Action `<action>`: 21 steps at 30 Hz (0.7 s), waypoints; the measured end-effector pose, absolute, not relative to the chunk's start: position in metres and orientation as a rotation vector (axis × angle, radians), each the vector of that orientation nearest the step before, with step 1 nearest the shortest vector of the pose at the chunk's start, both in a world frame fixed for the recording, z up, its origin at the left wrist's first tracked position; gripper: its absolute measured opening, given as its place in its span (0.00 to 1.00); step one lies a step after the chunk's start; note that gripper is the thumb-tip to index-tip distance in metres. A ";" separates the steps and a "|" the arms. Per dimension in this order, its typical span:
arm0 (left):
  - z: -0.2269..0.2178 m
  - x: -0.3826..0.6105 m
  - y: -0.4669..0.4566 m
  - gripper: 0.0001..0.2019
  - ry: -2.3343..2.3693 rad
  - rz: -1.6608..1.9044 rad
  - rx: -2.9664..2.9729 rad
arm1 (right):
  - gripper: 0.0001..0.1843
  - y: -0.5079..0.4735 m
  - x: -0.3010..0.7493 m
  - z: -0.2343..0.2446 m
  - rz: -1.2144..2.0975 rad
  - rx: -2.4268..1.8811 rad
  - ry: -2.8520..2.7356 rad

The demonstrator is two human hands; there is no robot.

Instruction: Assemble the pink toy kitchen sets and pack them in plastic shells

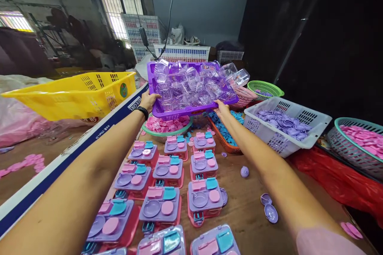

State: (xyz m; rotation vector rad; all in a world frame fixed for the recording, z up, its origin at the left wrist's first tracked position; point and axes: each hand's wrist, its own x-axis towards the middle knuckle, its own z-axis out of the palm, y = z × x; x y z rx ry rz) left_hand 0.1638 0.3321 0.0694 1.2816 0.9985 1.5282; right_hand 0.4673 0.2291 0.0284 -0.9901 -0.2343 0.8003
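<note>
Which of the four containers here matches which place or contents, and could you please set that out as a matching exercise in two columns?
Column one
1. purple tray
2. yellow basket
3. white basket
4. orange basket

Column two
A. holds blue pieces
B. gripped at its edge by the left hand and the right hand
C. holds purple pieces
D. stands farthest left of the four

Pairs: 1-B, 2-D, 3-C, 4-A

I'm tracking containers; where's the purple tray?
The head view shows the purple tray at upper centre, held by left hand and right hand, right of the yellow basket.
</note>
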 end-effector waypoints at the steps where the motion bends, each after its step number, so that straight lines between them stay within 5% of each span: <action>1: 0.068 0.166 0.335 0.16 0.993 1.529 1.288 | 0.15 0.231 0.469 0.026 0.798 -0.986 -0.230; 21: 0.065 0.191 0.368 0.17 0.959 1.605 1.748 | 0.14 0.245 0.488 -0.025 0.872 -0.911 -0.223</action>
